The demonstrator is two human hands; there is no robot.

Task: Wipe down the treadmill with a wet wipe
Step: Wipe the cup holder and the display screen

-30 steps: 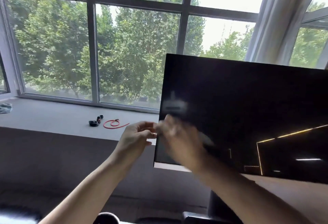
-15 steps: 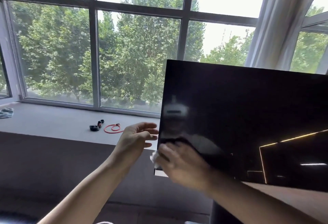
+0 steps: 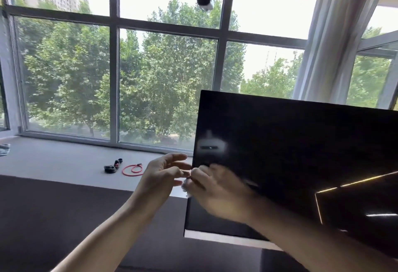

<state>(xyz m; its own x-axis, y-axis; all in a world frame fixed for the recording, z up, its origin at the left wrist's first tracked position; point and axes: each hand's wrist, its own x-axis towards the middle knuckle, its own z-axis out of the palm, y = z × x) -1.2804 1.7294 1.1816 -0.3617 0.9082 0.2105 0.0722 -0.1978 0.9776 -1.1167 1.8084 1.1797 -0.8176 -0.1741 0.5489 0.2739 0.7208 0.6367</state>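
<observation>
The treadmill's large black glossy screen (image 3: 301,153) fills the right half of the view, tilted, with a pale strip along its lower edge. My right hand (image 3: 217,192) is blurred against the screen's left edge and grips a small white wet wipe (image 3: 185,186), of which only a bit shows under the fingers. My left hand (image 3: 161,174) hovers just left of the screen edge with fingers loosely spread, its fingertips close to the right hand and the wipe. It holds nothing that I can see.
A grey window ledge (image 3: 64,164) runs behind, with a red cord (image 3: 131,169) and small black items (image 3: 112,167) on it. Tall windows face trees. A white curtain (image 3: 336,41) hangs at the right. A dark surface (image 3: 53,217) lies below the ledge.
My right hand with the wipe went down the screen's left edge and has now come back up a little. The view has tilted upward. My left hand stayed beside the edge.
</observation>
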